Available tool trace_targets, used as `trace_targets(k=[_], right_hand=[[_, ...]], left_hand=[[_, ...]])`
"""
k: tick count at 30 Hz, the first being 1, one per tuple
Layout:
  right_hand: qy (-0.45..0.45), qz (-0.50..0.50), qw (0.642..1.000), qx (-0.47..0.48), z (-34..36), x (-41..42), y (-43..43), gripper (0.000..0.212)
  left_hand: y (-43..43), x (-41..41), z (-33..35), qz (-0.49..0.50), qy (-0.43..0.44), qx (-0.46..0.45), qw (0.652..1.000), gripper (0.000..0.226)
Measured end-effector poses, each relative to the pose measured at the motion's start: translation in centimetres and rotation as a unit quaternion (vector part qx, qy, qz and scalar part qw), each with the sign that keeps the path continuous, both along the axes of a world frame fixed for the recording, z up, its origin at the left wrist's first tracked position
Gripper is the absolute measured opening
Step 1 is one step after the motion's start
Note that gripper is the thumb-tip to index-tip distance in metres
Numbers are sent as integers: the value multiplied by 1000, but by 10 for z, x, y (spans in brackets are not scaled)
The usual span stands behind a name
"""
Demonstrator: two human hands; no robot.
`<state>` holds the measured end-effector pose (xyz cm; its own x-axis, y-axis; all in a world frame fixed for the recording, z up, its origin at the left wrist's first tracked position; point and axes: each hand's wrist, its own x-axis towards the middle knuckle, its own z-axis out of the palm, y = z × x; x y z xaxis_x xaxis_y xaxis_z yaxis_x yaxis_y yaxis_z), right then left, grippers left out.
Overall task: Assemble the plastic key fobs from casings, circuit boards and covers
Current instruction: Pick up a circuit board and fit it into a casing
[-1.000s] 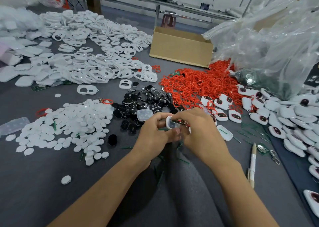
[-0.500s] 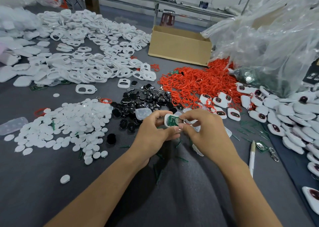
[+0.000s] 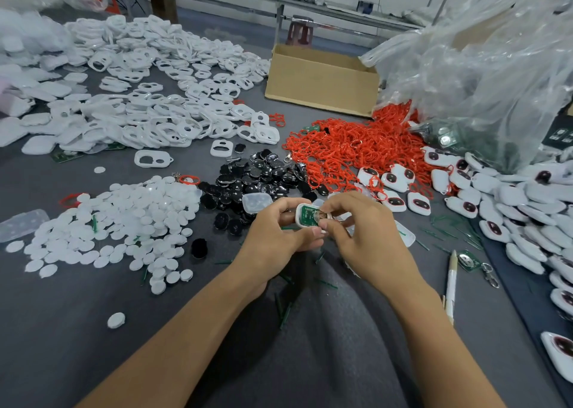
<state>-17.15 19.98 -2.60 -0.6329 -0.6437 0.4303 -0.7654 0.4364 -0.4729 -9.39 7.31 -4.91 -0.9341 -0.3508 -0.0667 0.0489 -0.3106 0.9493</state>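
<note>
Casing (image 3: pixel 299 219) w/ board (image 3: pixel 308 214) in both hands (image 3: pixel 273 240)

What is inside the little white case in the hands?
A green circuit board lies inside the white case that the left hand holds. The right hand covers its right end, so that part, and anything under the board, is hidden.

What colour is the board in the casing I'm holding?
The board in the white casing is green, clearest in the head view.
</note>
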Motion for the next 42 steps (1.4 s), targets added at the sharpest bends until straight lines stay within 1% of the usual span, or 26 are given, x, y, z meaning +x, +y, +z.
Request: trace_targets(k=[7,15,21,25,31,34,42], right_hand=[[-3,4,1000,-7,-2,1,-3,9],[15,-3,1000,11,-2,2,-2,8],[11,-3,1000,12,-1,2,-2,9],[16,-4,1000,13,-2,1,-3,9],[18,5,1000,4,-1,4,-4,7],[19,7,1000,3,-1,4,-4,9],[20,10,1000,-3,-1,4,-5,12]], left_hand=[[0,0,0,-2,-1,3,1000,39],[1,1,2,1,-2,2,1000,42],[1,3,4,4,-5,-5,1000,40],[2,3,5,13,-5,4,1000,35],[1,-1,5,21,-15,20,999,15],[1,-2,5,30,-21,22,999,12],[0,-2,4,38,-17,22,999,12]])
